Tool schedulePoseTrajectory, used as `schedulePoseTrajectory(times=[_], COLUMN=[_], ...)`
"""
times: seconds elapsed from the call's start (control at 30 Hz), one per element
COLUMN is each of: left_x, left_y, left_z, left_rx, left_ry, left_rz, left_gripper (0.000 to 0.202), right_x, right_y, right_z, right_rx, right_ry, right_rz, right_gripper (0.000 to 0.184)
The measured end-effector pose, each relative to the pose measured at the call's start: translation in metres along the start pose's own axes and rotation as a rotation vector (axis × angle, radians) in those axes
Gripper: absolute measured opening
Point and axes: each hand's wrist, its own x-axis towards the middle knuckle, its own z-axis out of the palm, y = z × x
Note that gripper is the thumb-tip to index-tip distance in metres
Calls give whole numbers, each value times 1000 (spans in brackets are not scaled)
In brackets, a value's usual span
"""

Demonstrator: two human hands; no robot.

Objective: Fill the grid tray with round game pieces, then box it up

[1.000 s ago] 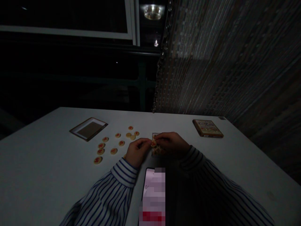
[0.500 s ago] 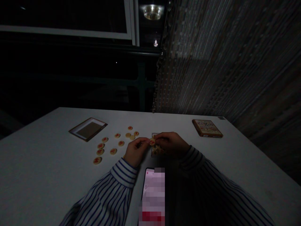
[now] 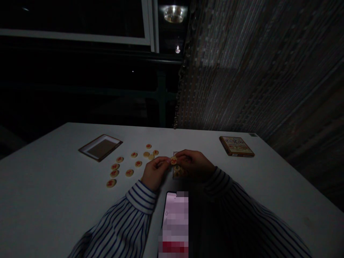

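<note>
Between my two hands is a round xiangqi piece (image 3: 173, 160) with a red character on its face. The fingertips of my left hand (image 3: 155, 172) pinch it from the left, and those of my right hand (image 3: 195, 163) grip it from the right. Just below it stands a small clear box (image 3: 175, 176) with several more pieces inside, partly hidden by my right hand. Several loose xiangqi pieces (image 3: 129, 172), mostly with red characters, lie on the white table to the left of my left hand.
An open box half (image 3: 101, 158) lies at the back left of the white table (image 3: 53, 200). A printed box lid (image 3: 238, 146) lies at the right. In front of me is a phone (image 3: 172, 208) with a lit screen. A bead curtain (image 3: 228, 71) hangs behind the table.
Almost nothing differs. My hands and the piece between them have risen very slightly, and the piece looks a little turned.
</note>
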Motion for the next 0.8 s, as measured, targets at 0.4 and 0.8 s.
schedulePoseTrajectory(times=[0.4,0.8], left_x=[-2,-1], left_y=[2,-2], left_z=[0,-1], left_rx=[-13,31], left_ry=[-46,-46], left_rz=[-43,-6], left_gripper=[25,26], right_x=[0,0], right_y=[-2,-4], right_z=[0,-4], right_rx=[25,-105], right_ry=[21,4], right_rz=[-13,-51], right_gripper=[20,22])
